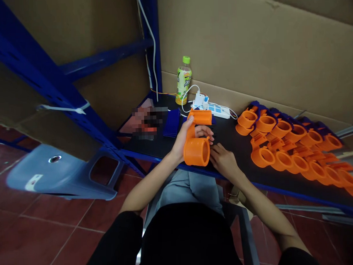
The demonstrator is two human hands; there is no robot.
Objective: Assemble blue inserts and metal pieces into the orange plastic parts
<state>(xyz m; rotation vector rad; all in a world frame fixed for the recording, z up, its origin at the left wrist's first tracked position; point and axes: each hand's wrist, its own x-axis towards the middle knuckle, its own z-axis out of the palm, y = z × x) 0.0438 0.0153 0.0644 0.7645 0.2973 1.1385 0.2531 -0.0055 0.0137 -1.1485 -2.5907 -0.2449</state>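
Note:
An orange plastic part [196, 152] with a wide ring at its near end and a cylinder at its far end is held in my left hand [184, 139], above the front edge of the black shelf [234, 148]. The thumb lies along the part, and the other fingers curl behind it. Close to the ring's right side is my right hand [223, 158], its fingers bent towards the left fingertips; whether they pinch anything small is hidden. A stack of dark blue strips [172, 123] lies left of the part.
Rows of similar orange parts [299, 163] cover the shelf's right side, with dark blue pieces behind. A bottle [183, 82] and a white power strip [219, 110] with cables stand at the back. Left are a blue post [56, 82] and a stool [65, 173].

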